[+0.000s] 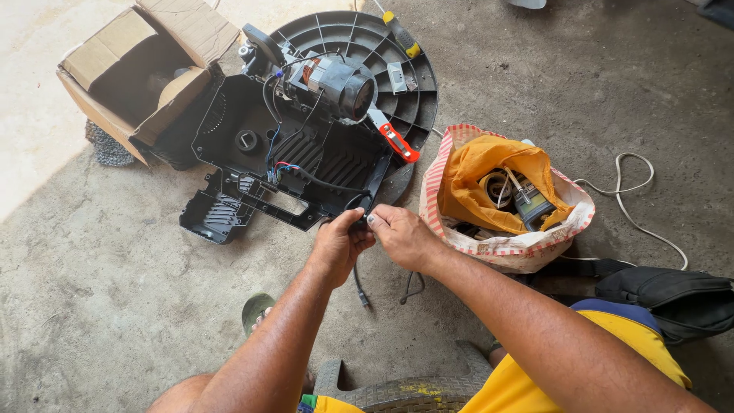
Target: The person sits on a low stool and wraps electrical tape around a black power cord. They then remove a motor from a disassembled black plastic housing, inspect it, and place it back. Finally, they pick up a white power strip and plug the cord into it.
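My left hand [336,243] and my right hand [401,233] meet over a black cable [359,284] that runs from the black plastic housing [252,149] of an opened machine. Both hands pinch the cable near the housing's front edge, and its loose end hangs down between my arms. An electric motor [340,84] with copper windings sits on the housing's far side, with thin wires trailing from it. A red-handled tool [397,141] lies by the motor.
A round black plastic disc [397,65] lies under the motor with a yellow-handled screwdriver [401,34] on it. An open cardboard box [141,65] stands at far left. A striped sack [505,191] with orange cloth and parts lies right, beside a white cord [634,187] and black bag [673,294].
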